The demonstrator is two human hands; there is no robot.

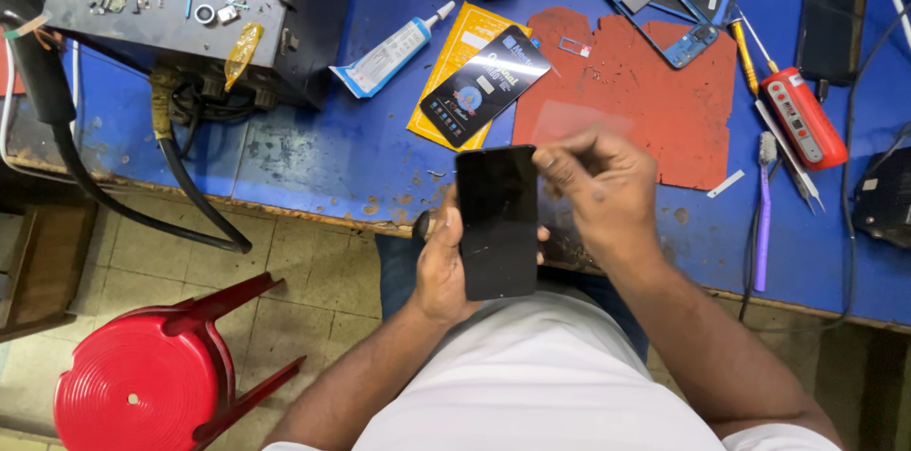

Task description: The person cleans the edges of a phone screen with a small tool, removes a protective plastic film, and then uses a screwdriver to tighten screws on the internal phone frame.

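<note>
The black smartphone (497, 221) sat upright in the left hand (441, 261), screen side up and dark, held just off the bench's near edge above the person's lap; the glass looked whole and seated, w/ no gap visible along its edges. The left hand was wrapped round the phone's left side, thumb on the rim. The right hand (593, 190) hovered at the phone's 1 o'clock corner, fingers pinched narrow on a thin clear film (581, 119) that rose toward 12 o'clock (blurred, so can't tell if it was a peel-off liner or a protector sheet). Judged from that: the phone's body appeared assembled, the film wasn't lying flat on the screen, so the surface work looked partway, not finished. At 12 o'clock from the phone lay a dark screen-protector packet (484, 84) on a yellow card (454, 57), opened or not I couldn't tell. At 11 o'clock, a white glue tube (389, 55). At 1 o'clock spread a red work mat (626, 100) on the blue bench (313, 147), w/ a stripped blue phone frame (664, 0) beyond it. At 2 o'clock: red tool (805, 117), purple toothbrush (763, 214), another dark phone (832, 7). At 10 o'clock a grey box (171, 5) carried loose parts; at 8 o'clock stood a red stool (152, 385).
</note>
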